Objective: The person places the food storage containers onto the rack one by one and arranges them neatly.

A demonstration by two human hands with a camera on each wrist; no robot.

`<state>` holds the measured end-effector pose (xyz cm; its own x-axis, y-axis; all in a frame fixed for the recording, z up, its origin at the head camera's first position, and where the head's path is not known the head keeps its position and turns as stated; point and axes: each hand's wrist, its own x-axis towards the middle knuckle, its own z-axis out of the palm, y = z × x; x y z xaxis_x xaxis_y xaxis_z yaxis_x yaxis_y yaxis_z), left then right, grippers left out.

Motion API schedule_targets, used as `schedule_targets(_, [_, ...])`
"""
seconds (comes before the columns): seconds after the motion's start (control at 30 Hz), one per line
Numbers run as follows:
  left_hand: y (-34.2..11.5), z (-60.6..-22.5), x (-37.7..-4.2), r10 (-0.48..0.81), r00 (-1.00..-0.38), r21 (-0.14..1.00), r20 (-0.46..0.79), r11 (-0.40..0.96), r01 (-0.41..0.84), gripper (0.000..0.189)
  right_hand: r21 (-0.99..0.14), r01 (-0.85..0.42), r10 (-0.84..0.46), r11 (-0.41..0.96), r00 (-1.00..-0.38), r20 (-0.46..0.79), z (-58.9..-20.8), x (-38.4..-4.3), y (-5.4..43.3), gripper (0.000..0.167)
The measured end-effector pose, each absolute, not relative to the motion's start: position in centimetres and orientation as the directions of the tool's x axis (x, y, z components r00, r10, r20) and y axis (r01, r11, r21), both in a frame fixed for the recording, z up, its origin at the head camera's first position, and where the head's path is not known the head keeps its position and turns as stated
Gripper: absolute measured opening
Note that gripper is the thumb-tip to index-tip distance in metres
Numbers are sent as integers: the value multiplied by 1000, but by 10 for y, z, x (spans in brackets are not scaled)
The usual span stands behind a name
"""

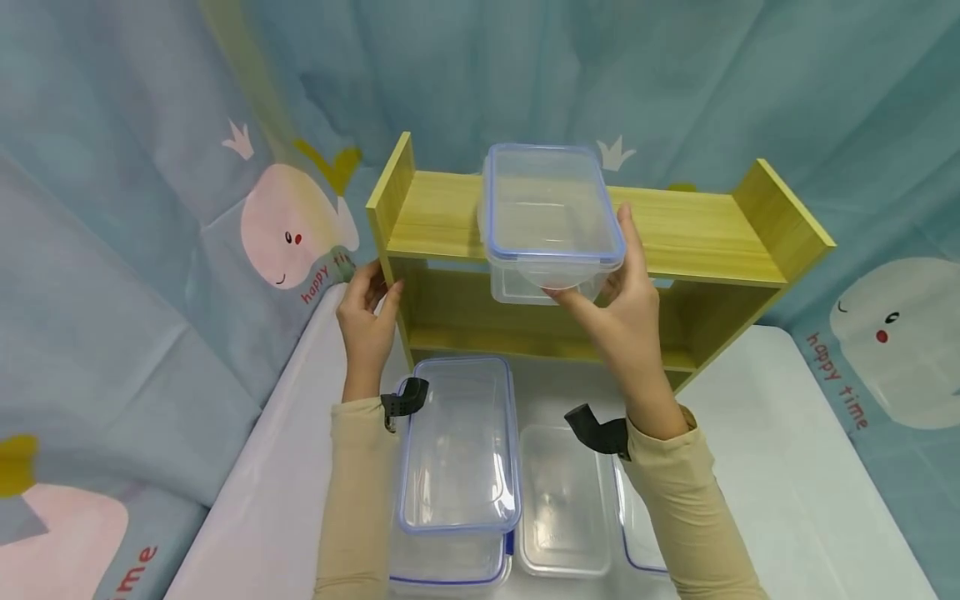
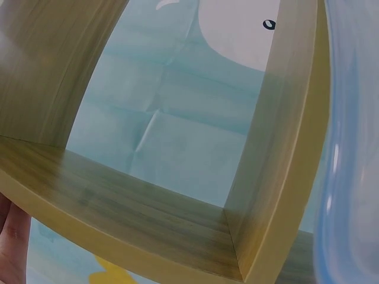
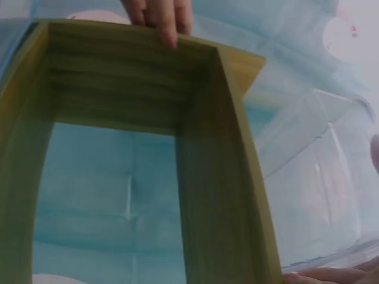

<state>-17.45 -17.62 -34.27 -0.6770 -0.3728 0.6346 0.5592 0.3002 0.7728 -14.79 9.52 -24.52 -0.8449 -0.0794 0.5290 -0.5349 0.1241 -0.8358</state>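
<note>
At the top of the shelf (image 1: 697,229), gripping the clear box (image 1: 551,208) in the right hand (image 1: 628,312), clasping the side panel (image 1: 392,196) with the left hand (image 1: 367,317); seemingly placing the box, next probably needing level lowering.

Whale-printed blue curtains (image 1: 480,75) hang behind a white table (image 1: 787,467).
</note>
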Motion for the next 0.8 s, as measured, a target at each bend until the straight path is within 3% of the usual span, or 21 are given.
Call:
schedule_targets(0.23, [-175,-342,-172,-363,-669,761,648,300,575,33,-847,-494,-166,195,-868,468,-238,-142,103,103])
schedule_targets(0.4, [-175,-343,-171,-364,-674,766,643,318,559,33,-832,-520,-68,192,-853,517,-241,-135,107,79])
schedule_targets(0.57, [-175,-345,-170,-367,-674,767,641,327,552,32,-836,-541,-12,90,-840,543,-245,-135,103,52])
schedule_targets(0.8, [-176,-344,-170,-357,-667,757,654,322,569,33,-837,-545,-17,47,-838,545,-247,-145,96,47])
